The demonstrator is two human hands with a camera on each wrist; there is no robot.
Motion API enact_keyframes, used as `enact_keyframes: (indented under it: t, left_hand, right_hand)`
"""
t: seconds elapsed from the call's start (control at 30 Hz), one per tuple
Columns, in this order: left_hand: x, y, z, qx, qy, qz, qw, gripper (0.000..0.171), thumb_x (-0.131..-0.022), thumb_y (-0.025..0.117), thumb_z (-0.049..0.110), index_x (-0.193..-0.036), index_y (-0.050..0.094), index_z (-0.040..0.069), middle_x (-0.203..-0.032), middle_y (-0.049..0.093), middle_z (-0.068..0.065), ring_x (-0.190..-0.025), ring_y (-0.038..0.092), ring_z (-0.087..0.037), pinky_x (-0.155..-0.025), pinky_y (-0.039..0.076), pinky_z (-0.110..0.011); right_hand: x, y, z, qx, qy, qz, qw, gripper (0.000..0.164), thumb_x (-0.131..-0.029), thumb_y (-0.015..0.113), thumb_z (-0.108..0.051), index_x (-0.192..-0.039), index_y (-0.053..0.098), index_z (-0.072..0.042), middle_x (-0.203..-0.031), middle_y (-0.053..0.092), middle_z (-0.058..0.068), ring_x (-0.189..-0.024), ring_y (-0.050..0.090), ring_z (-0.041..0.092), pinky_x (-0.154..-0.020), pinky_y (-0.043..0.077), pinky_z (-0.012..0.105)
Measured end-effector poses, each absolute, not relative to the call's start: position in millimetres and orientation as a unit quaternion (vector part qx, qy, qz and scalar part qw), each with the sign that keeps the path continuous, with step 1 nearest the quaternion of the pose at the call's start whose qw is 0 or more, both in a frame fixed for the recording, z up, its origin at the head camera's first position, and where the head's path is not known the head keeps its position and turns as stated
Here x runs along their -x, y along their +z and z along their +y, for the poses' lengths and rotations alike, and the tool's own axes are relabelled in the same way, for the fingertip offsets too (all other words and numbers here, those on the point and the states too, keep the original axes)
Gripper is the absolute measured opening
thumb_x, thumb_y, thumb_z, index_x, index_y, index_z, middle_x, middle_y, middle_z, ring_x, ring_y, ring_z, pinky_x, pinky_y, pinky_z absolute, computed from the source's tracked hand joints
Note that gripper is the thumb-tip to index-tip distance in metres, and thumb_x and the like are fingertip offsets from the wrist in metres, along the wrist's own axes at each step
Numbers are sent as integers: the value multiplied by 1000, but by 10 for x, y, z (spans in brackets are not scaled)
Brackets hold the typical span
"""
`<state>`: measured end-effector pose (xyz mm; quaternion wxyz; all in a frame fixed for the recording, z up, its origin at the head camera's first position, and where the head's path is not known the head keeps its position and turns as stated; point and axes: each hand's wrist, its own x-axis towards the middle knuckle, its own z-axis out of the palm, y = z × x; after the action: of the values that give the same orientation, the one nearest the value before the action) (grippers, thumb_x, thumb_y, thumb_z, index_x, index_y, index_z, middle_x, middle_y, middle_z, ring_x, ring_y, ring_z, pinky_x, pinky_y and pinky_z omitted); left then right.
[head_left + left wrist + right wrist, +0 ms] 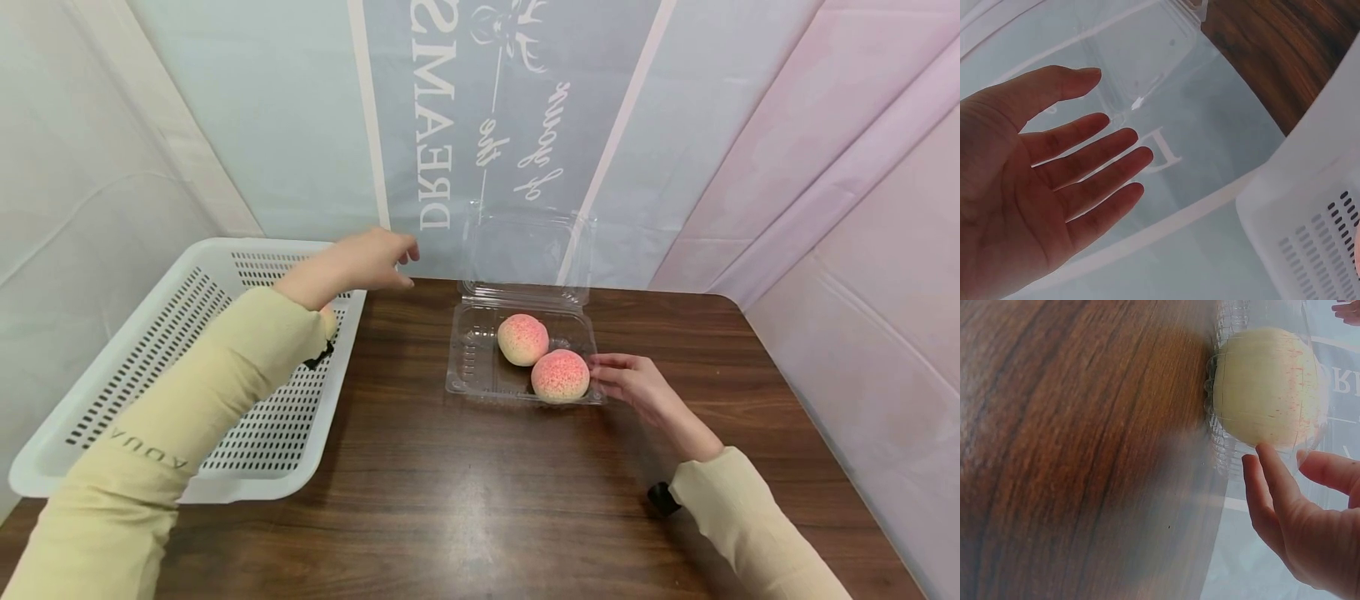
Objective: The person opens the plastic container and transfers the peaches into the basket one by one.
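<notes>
Two pink and cream peaches, the rear one [522, 339] and the front one [560, 376], sit in a clear plastic clamshell box [474, 385] with its lid [525, 250] raised. My right hand [633, 385] is at the box's right side, fingertips by the front peach; in the right wrist view its fingers [1275, 481] are extended, close against the clear wall. My left hand [375, 258] hovers over the far right corner of a white slotted basket [341, 400]. Its palm is bare and its fingers [1107, 156] are spread, holding nothing.
Inside the basket, another peach [328, 320] is mostly hidden behind my left sleeve [225, 358]. The brown wooden table [450, 483] ends at a printed cloth backdrop [300, 167], close behind the raised lid. Pale cloth [862, 275] also hangs along the right side.
</notes>
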<state>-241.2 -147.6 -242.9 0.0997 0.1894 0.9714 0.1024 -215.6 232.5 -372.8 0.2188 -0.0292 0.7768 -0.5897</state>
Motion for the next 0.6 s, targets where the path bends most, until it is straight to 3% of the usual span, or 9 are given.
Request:
enact_keyframes:
  t: [0.6]
  left_hand:
    - [2435,-2448,-1329,-210,91,969,92,38,-83,64,19,-113,53,-1,-111,58,-18,-106,51,-33,-89,40,-44]
  right_hand:
    - [2162,-3715,2329,27,-593,774,222,50,-93,48,-7,-132,30,17,-135,32,35,-89,57,-2,-81,47,21]
